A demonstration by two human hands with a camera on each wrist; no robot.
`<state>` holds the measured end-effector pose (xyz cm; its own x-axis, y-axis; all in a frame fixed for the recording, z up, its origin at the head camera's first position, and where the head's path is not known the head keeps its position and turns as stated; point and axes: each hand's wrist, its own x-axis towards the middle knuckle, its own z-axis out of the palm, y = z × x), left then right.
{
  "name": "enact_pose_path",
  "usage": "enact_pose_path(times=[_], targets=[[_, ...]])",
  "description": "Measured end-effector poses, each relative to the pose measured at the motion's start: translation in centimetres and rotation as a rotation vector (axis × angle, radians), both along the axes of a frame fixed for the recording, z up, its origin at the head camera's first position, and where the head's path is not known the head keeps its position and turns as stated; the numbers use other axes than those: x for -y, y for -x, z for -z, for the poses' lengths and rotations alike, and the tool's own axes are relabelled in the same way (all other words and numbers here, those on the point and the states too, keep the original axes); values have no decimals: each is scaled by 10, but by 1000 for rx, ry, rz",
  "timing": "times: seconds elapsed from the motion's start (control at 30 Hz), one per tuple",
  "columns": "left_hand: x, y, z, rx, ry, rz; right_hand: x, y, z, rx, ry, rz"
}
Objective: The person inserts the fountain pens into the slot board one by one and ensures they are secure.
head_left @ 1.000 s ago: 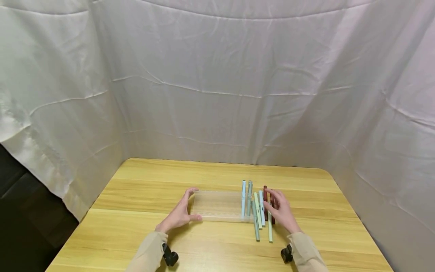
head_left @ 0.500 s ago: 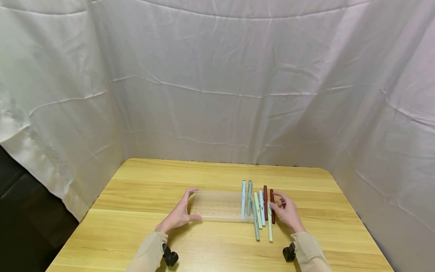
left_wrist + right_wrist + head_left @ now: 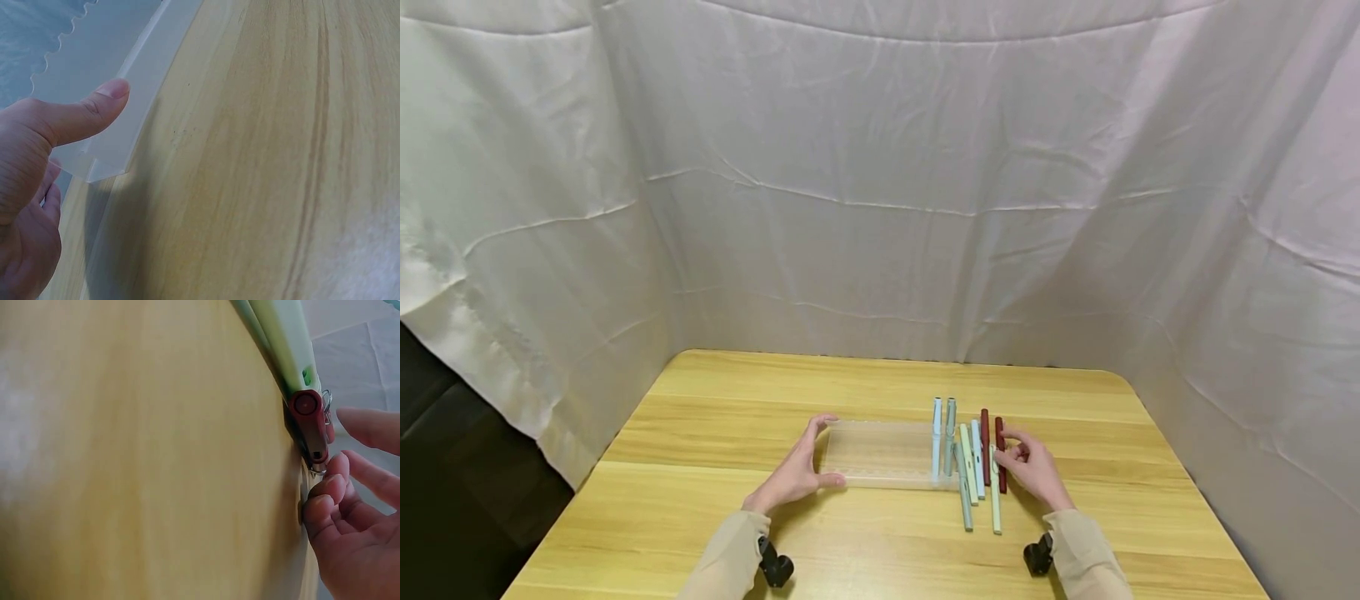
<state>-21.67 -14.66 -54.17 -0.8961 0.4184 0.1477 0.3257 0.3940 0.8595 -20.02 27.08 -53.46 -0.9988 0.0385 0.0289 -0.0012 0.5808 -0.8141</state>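
My left hand [image 3: 797,473] grips the left end of a clear plastic pen tray [image 3: 880,454]. In the left wrist view its thumb [image 3: 94,115] lies against the tray's side, near the scalloped edge. A light blue pen [image 3: 937,437] and a grey-green pen [image 3: 950,437] lie across the tray's right end. Beside it are several more capped pens, among them a dark red pen [image 3: 985,442] and a pale green pen [image 3: 996,500]. My right hand [image 3: 1033,471] is at the rightmost dark red pen [image 3: 1000,429], fingers loosely bent; in the right wrist view the thumb [image 3: 369,428] stands apart from the pens.
Both rest on a wooden table [image 3: 715,400], close to its middle. Pale curtains [image 3: 880,250] hang behind and on both sides of it. A dark camera [image 3: 777,568] is strapped at the left wrist, another camera [image 3: 1037,557] at the right.
My right hand has shifted slightly right, off the left dark red pen and over to the rightmost one. My left hand and the tray have stayed in place.
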Motion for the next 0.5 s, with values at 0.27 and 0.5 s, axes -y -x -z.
enact_pose_path(times=[0.27,0.5], targets=[[0,0,1,-5,15,-16,1,4,2,48,-23,0],[0,-1,1,-2,16,-22,-1,5,4,48,-27,-2]])
